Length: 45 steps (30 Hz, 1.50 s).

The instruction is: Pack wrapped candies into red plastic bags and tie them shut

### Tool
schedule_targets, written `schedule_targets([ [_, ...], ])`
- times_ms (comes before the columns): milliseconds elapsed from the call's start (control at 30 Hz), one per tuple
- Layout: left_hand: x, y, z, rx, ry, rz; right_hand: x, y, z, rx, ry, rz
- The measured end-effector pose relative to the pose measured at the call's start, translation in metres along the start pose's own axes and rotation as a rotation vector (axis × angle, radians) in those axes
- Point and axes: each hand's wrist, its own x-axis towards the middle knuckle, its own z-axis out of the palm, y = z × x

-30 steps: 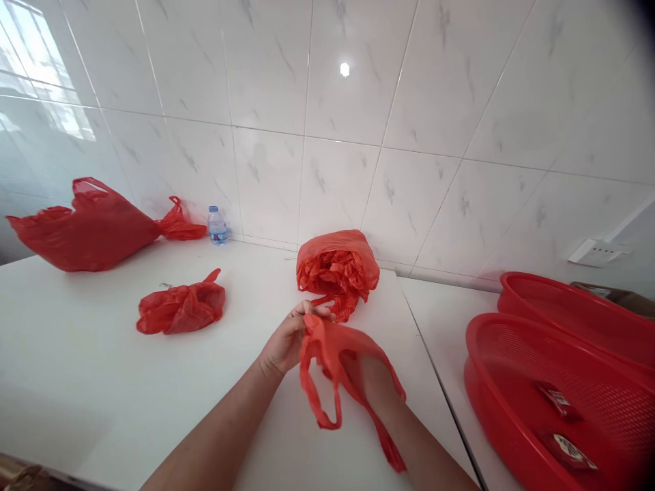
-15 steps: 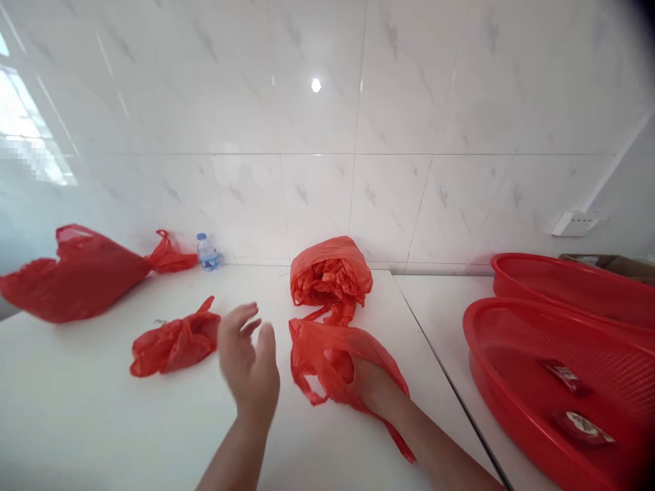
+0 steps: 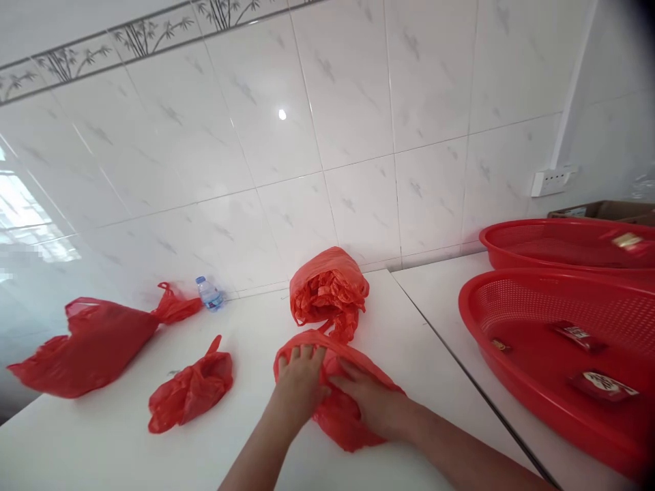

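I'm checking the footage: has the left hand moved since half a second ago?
Yes: judged against the socket, the left hand has moved right, and now touches the bag at the right hand.

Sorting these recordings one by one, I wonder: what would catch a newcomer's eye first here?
Probably the red plastic bag at lower centre, with the left hand and right hand both on it. Next, the large red basket at right, with two packets inside.
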Motion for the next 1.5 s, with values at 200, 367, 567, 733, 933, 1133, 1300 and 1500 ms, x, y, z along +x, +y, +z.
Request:
schedule_targets([
  [200, -0.015, -0.037, -0.017, 0.413, -0.058, 0.008, -0.01, -0.009, -0.014, -0.172, -0.082, 0.013],
  [367, -0.029, -0.04, -0.032, 0.357, -0.108, 0.108, -0.007, -0.008, -0.037, -0.058, 0.089, -0.072],
  [567, -0.037, 0.007, -0.038, 0.303, 0.021, 0.28, -0.002, -0.008, -0.041, -0.211, 0.169, -0.006],
  [733, -0.027, 0.018, -0.017, 0.25, -0.083, 0.323, -0.007, -0.002, -0.037, -0.365, -0.075, 0.031],
  [933, -0.012, -0.022, -0.007, 0.219, -0.25, 0.069, -0.013, 0.0, -0.05, -0.224, -0.222, 0.125],
  [1133, -0.023, -0.011, -0.012, 0.031, -0.065, 0.304, -0.003, 0.008, -0.063, -0.036, 0.151, 0.105],
  [1300, -0.026, 0.001, 0.01, 0.074, -0.002, 0.36, 0.003, 0.025, -0.067, -0.361, 0.172, 0.142],
  [1500, -0.021, -0.01, 0.014, -0.051, -0.017, 0.296, 0.001, 0.028, -0.074, -0.5, 0.234, 0.22],
])
